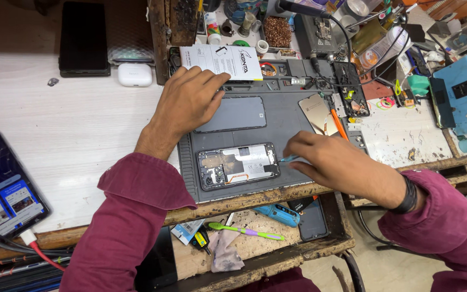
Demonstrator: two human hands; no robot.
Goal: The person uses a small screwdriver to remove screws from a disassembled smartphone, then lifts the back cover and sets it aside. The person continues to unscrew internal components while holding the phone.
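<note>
At a phone-repair bench, my right hand (333,162) pinches a slim light-blue pry tool (288,159), fingers closed on its shaft, its tip held just off the right edge of the opened phone (239,165), which lies face down near the front edge of the grey work mat (282,138) with its back cover off and its boards and battery exposed. My left hand (190,100) rests further back with fingers spread flat, gripping nothing, its fingertips on a white printed packet (220,60) and its heel beside the dark glass panel (233,114) lying just beyond the phone. I judge the step in hand to be prying work along the phone's right side; the next move, as I read it, calls for a shallow, steady tip angle and a hand to steady the phone so it does not slide on the mat. By count: one opened phone, one dark panel, one pry tool in hand, one white packet, and one gold-tinted backplate (318,112) at the mat's far right with an orange-handled tool (339,124) just beside it. On the white table to the left I count two more phones, a dark one far (84,39) and a lit one near on a cable (4,186), plus one white earbud case (134,74). In the open drawer below lie one toothbrush (244,231) and one blue tool (278,213).
</note>
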